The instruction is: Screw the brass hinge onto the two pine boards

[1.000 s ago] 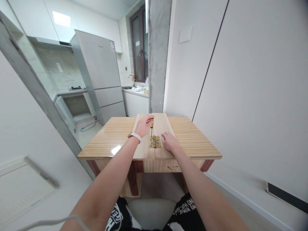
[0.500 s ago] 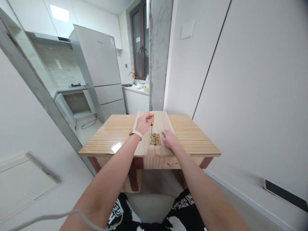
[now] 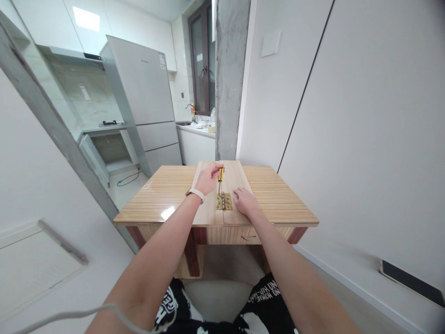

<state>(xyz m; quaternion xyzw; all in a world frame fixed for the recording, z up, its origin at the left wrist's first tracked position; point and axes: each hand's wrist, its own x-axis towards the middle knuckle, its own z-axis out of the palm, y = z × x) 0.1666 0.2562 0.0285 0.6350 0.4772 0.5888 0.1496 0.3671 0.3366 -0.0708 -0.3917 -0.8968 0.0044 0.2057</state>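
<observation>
Two pale wooden boards [image 3: 234,176] lie side by side on the desk [image 3: 278,199], with a seam between them. A brass butterfly hinge [image 3: 223,201] lies flat across that seam, with small screws in its plates. My left hand [image 3: 209,178] is closed around the top of a yellow-and-black screwdriver [image 3: 220,174]. The screwdriver stands nearly upright, its shaft reaching down to the hinge's left plate. Just right of the hinge, my right hand [image 3: 244,201] rests on the right board, fingers loosely bent and holding nothing I can see.
The desk has a drawer handle [image 3: 248,238] below its front edge. A grey fridge [image 3: 141,88] and a sink counter [image 3: 196,139] stand beyond it. To the right rises a white wall [image 3: 347,139]. A pale cable [image 3: 69,314] crosses the lower left.
My left hand and the screwdriver's handle have shifted very slightly right, and the handle looks turned a little. My right hand stays on the board beside the hinge.
</observation>
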